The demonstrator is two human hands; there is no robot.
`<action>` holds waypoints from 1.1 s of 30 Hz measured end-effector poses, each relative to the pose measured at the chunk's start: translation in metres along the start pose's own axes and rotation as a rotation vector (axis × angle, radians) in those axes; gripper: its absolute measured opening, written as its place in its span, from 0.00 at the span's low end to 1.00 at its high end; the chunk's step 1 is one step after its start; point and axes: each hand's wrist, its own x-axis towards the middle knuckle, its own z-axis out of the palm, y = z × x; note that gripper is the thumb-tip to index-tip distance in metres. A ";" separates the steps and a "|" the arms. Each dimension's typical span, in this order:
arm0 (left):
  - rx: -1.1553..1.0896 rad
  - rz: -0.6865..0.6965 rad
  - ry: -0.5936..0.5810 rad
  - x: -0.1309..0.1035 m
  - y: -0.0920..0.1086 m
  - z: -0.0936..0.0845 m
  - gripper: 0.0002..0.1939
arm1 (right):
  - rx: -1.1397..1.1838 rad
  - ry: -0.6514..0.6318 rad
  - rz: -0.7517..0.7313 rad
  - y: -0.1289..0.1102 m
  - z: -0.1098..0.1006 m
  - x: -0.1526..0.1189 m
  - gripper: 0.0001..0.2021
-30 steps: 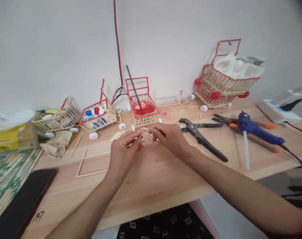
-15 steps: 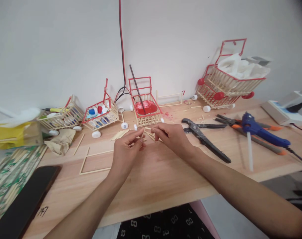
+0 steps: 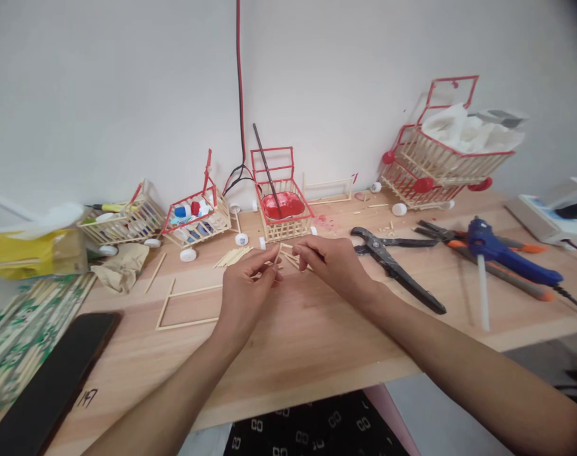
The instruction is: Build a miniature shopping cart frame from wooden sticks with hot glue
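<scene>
"Holding anything in the left hand (image 3: 249, 278)?"
"Yes, pinching a short thin stick (image 3: 277, 254) between thumb and fingers, over the middle of the worktop (image 3: 311, 342)."
"And in the right hand (image 3: 338, 263)?"
"Can't tell whether gripping anything; thumb and forefinger drawn narrow, near the left fingertips."
"Right around both?"
"See loose sticks (image 3: 292, 258) lying crossed between the hands, and a small pile of sticks (image 3: 232, 256) just beyond the left one. Find a stick frame (image 3: 165, 304), partly covered by that hand, flat towards the left end."
"Further, towards the back edge?"
"Come to a small cart (image 3: 288, 229) holding a red-stained bowl (image 3: 292, 206) with a dark rod (image 3: 268, 168) leaning in it. See stacked carts (image 3: 459, 163) at the back right."
"Towards the right end?"
"Spot a black hand tool (image 3: 396, 269) near the right hand, then a blue glue gun (image 3: 511, 253) overlapping orange-handled pliers (image 3: 520, 283)."
"And the left end?"
"Find crumpled paper (image 3: 121, 267), a bundle of wrapped sticks (image 3: 26, 345), and a phone (image 3: 60, 380) towards the front left corner."
</scene>
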 end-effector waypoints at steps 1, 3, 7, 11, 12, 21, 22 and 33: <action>0.002 -0.001 0.001 0.000 0.000 0.000 0.18 | 0.001 0.000 -0.001 0.000 0.000 0.000 0.14; -0.007 -0.003 0.003 0.000 0.000 0.001 0.18 | 0.003 0.000 -0.002 -0.001 -0.001 0.000 0.14; -0.021 -0.011 0.008 0.000 0.002 0.002 0.18 | 0.003 -0.006 0.009 -0.001 -0.001 0.000 0.13; -0.010 -0.012 0.004 -0.001 0.004 0.002 0.17 | 0.004 -0.005 0.009 -0.001 -0.001 0.001 0.13; -0.008 -0.013 0.002 -0.001 0.004 0.001 0.17 | 0.006 -0.002 0.004 -0.001 -0.001 0.001 0.13; -0.029 -0.012 0.004 0.000 0.003 0.001 0.16 | 0.012 0.003 0.000 -0.001 -0.001 0.000 0.13; -0.032 -0.015 0.007 0.000 0.002 0.001 0.16 | 0.010 -0.002 0.005 -0.001 -0.001 0.000 0.13; -0.033 -0.026 0.030 0.002 0.003 0.000 0.15 | 0.013 -0.005 0.018 -0.001 -0.001 0.001 0.13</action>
